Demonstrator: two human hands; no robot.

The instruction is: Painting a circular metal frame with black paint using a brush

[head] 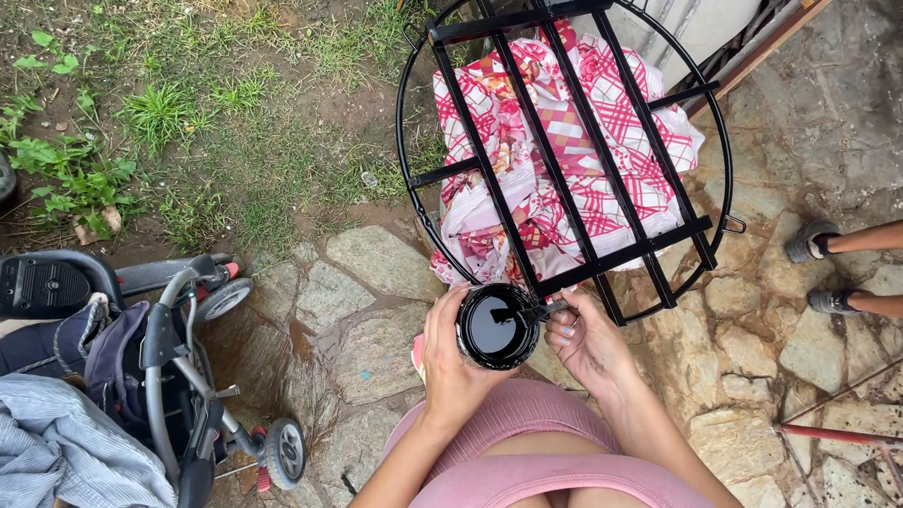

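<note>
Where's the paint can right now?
Head view, lower centre: the paint can sits in the left hand, just below the black metal rack.

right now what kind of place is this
Probably a home yard or patio: stone paving meets grass, a stroller is parked nearby, and the left hand holds a can of black paint by a round metal frame.
</note>
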